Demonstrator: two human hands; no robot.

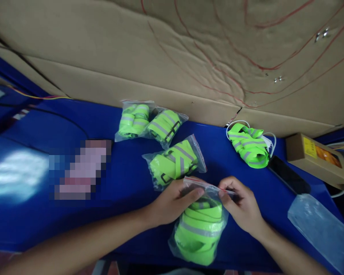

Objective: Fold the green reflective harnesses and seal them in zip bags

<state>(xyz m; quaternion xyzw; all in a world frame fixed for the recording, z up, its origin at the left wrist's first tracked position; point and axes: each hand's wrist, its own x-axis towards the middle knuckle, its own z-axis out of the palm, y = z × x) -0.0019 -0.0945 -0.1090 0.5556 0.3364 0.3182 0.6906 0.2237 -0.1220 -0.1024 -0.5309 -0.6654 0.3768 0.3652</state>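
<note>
A clear zip bag hangs upright at the table's front edge, with a rolled neon-green reflective strap inside it. My left hand grips the bag's top on the left, thumb laid across the plastic. At the right end of the red-lined zip, my right hand pinches the seal between thumb and fingers. Just beyond my hands lies another bagged green strap. Two more bagged straps, one at the left and one beside it, rest near the cardboard.
A loose green strap lies back right, by a white cable and a black phone. An empty clear bag and a cardboard box are at the right. A blurred-out phone-like object lies left. Cardboard walls the back.
</note>
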